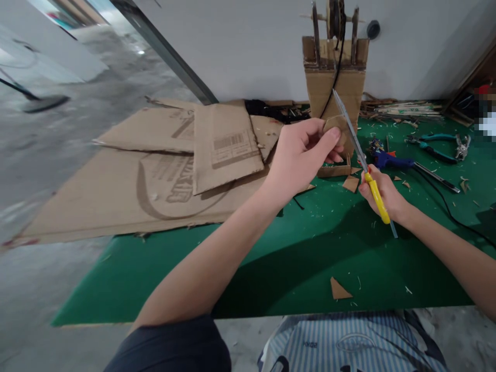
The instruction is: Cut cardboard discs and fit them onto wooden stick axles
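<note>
My left hand (300, 155) pinches a small brown cardboard piece (334, 124) with a rounded edge between thumb and fingers. In my right hand (385, 194) is a yellow-handled cutting tool (376, 199). Its long, pointed metal blade slants up and left, beside or against the right edge of the piece. Seen nearly edge-on, it does not show whether it is scissors or a knife. Behind both hands stands an upright cardboard structure (318, 85) with a spool (335, 20) on a stick axle at its top. A black cord hangs from the spool.
Large cardboard sheets (166, 175) overhang the left of the green table (248, 268). A blue glue gun (393, 161), teal-handled pliers (437, 138) and several thin sticks (406, 109) lie at right. Cardboard scraps (340, 289) are scattered about. A white wall (248, 51) rises behind.
</note>
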The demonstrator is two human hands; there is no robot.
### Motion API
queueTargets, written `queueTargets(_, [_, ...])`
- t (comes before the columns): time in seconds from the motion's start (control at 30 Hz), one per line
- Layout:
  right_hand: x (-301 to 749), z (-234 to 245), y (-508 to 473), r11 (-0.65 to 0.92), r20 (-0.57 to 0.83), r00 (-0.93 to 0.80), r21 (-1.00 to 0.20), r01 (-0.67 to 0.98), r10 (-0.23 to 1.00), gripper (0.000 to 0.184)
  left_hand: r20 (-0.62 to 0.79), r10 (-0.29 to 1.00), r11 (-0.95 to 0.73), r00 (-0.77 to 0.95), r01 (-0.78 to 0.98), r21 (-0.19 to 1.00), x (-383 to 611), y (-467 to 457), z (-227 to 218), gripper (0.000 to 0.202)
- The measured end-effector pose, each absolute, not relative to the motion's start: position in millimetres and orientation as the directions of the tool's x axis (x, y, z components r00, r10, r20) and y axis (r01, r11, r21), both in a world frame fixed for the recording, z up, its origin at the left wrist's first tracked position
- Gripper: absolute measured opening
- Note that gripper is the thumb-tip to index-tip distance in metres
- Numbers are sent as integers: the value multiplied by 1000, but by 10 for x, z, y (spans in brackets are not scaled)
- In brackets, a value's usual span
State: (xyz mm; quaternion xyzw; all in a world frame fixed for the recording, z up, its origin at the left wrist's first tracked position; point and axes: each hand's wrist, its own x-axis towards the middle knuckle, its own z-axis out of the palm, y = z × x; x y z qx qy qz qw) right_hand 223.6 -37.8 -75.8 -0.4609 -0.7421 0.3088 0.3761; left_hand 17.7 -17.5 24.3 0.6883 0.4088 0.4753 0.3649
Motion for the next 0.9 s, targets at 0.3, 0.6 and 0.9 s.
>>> queueTargets(0.3, [2260,-835,-342,339,237,-265,-819,462,935,53,347,926,-367,149,143,919,236,-161,165,31])
queueTargets(0.6, [2268,-781,-393,338,203,-334,-842,421,921,55,384,892,-438,238,241,866,171,-156,242,32])
queueTargets(0.9, [2279,-796,-352,364,225,-334,-815,451,916,49,381,879,-458,288,285,842,73,-152,312,33])
